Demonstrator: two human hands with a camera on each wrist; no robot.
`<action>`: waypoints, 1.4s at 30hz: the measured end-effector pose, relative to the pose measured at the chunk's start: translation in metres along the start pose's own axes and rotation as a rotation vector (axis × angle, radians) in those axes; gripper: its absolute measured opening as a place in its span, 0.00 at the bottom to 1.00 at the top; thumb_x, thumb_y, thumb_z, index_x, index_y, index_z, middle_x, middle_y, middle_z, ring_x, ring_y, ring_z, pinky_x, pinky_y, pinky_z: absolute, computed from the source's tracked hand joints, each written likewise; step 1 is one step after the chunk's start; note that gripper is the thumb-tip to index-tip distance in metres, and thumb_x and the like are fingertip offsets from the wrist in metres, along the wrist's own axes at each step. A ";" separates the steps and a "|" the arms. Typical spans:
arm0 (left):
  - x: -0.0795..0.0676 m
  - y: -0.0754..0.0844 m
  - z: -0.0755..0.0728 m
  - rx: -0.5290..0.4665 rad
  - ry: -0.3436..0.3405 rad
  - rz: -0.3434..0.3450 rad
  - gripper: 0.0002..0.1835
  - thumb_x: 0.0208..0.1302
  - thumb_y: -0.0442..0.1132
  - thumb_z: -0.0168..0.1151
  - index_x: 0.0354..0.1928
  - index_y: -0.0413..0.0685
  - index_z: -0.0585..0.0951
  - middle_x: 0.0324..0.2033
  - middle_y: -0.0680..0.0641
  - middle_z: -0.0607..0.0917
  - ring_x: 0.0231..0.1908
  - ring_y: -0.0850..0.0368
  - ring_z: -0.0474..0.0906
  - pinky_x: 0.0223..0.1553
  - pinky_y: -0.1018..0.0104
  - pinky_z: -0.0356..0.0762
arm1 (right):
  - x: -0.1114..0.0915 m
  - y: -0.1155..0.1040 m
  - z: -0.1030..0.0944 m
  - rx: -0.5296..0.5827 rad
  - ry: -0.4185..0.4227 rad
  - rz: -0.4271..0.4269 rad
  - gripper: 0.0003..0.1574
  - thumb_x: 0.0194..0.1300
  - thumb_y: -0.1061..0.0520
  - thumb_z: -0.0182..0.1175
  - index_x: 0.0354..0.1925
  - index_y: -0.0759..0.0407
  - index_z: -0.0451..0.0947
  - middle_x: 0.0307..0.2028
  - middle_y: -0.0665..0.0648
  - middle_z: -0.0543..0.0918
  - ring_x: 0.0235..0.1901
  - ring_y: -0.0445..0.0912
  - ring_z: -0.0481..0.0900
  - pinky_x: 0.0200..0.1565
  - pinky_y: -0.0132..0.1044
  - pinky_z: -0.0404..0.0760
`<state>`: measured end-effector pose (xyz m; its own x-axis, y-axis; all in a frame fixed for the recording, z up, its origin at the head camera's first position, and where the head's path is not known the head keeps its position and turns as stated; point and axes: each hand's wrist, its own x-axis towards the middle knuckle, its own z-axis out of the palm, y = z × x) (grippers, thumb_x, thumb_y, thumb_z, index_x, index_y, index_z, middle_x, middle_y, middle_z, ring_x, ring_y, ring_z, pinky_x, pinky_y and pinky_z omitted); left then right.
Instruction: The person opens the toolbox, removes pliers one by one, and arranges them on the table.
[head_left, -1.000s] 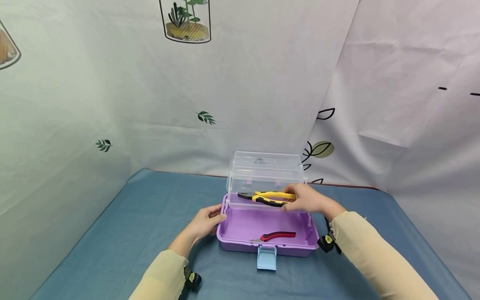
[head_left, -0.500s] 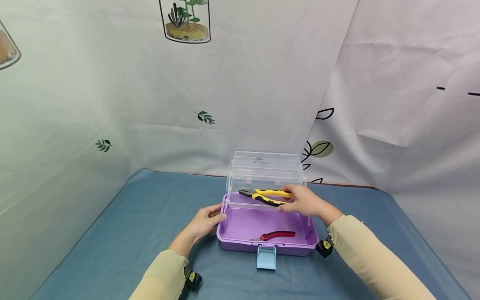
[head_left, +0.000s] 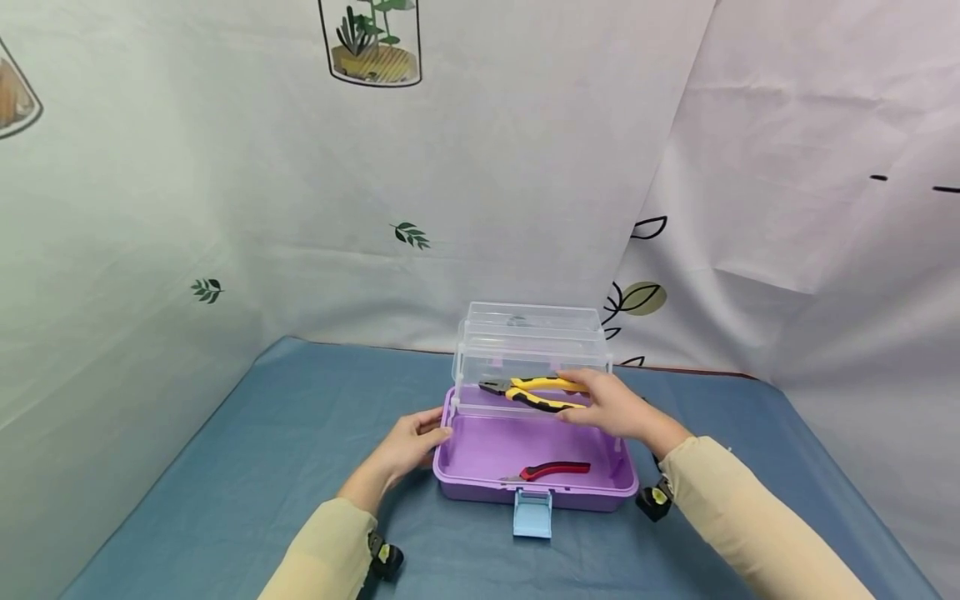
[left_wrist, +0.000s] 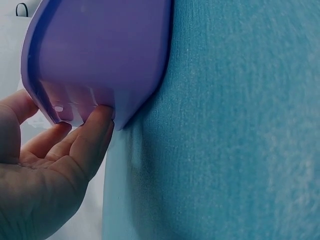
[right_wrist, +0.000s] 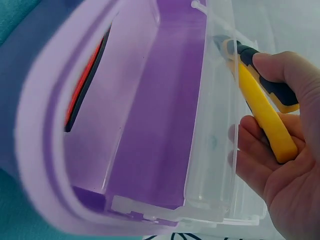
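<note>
A purple toolbox (head_left: 495, 446) stands with its lid raised and a clear tray (head_left: 480, 408) folded up at its back. My left hand (head_left: 405, 446) grips the box's left end, thumb at the rim and fingers against the outer wall (left_wrist: 75, 100). Over the clear tray, my right hand (head_left: 611, 404) holds yellow-and-black combination pliers (head_left: 528, 392) by the handles, their jaws pointing left. The right wrist view shows the thumb on one handle and fingers around the yellow handle (right_wrist: 267, 117). Red-and-black pliers (head_left: 555, 471) lie inside the box near its front wall.
The box's light blue latch (head_left: 532, 514) hangs down in front. A blue cloth (head_left: 337, 375) covers the table, with a white patterned curtain (head_left: 525, 167) behind it. The clear lid (head_left: 532, 321) leans back near that curtain.
My right hand and the yellow-and-black pliers have shifted only slightly above the tray. The left hand, the toolbox and the red-and-black pliers have stayed in place.
</note>
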<state>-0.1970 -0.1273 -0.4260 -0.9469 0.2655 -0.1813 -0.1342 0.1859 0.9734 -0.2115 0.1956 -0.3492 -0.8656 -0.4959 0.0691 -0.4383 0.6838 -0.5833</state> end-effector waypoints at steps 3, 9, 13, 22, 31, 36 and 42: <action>0.000 -0.001 0.000 0.001 0.001 -0.001 0.30 0.68 0.37 0.54 0.69 0.34 0.61 0.60 0.30 0.72 0.56 0.38 0.74 0.45 0.52 0.82 | -0.003 0.001 0.000 0.004 0.006 0.010 0.44 0.59 0.47 0.65 0.67 0.65 0.62 0.62 0.66 0.71 0.56 0.58 0.76 0.53 0.52 0.78; 0.000 -0.007 0.000 0.006 0.011 -0.009 0.29 0.68 0.36 0.54 0.68 0.34 0.62 0.59 0.30 0.73 0.55 0.40 0.76 0.45 0.53 0.82 | -0.012 0.005 0.002 0.010 0.029 0.034 0.43 0.59 0.48 0.65 0.66 0.64 0.63 0.60 0.65 0.73 0.56 0.58 0.75 0.54 0.56 0.76; -0.004 -0.010 0.002 -0.003 0.010 -0.009 0.29 0.68 0.36 0.53 0.68 0.33 0.62 0.60 0.30 0.72 0.55 0.40 0.75 0.45 0.52 0.82 | -0.020 0.007 0.004 0.007 0.049 0.045 0.43 0.59 0.48 0.65 0.66 0.63 0.64 0.59 0.62 0.75 0.57 0.57 0.75 0.54 0.56 0.76; -0.006 -0.011 0.007 0.003 0.025 0.006 0.28 0.68 0.36 0.54 0.67 0.33 0.63 0.59 0.30 0.73 0.54 0.42 0.76 0.43 0.53 0.83 | -0.036 0.009 0.003 0.048 0.094 0.068 0.43 0.59 0.46 0.65 0.66 0.63 0.64 0.57 0.63 0.76 0.57 0.58 0.74 0.54 0.56 0.76; -0.002 -0.007 0.004 -0.010 0.005 0.037 0.29 0.67 0.36 0.54 0.67 0.32 0.62 0.58 0.29 0.73 0.53 0.42 0.77 0.43 0.54 0.83 | -0.051 0.012 -0.001 -0.012 0.208 0.058 0.41 0.58 0.48 0.66 0.65 0.62 0.67 0.53 0.61 0.79 0.53 0.57 0.78 0.48 0.52 0.80; -0.002 -0.006 0.003 -0.023 -0.024 0.047 0.30 0.68 0.36 0.53 0.68 0.31 0.60 0.59 0.28 0.72 0.53 0.41 0.77 0.43 0.54 0.83 | -0.060 0.015 -0.001 -0.018 0.241 0.071 0.41 0.57 0.48 0.67 0.64 0.62 0.67 0.54 0.62 0.78 0.52 0.57 0.78 0.49 0.52 0.80; -0.001 -0.004 0.001 -0.031 -0.020 0.037 0.30 0.69 0.36 0.52 0.69 0.32 0.59 0.60 0.28 0.71 0.54 0.39 0.76 0.44 0.53 0.83 | -0.065 0.017 0.001 -0.015 0.279 0.071 0.41 0.57 0.49 0.67 0.64 0.64 0.67 0.54 0.63 0.78 0.53 0.59 0.78 0.51 0.52 0.79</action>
<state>-0.1953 -0.1276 -0.4301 -0.9455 0.2903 -0.1479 -0.1087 0.1468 0.9832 -0.1621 0.2391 -0.3646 -0.9265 -0.2814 0.2497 -0.3759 0.7206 -0.5827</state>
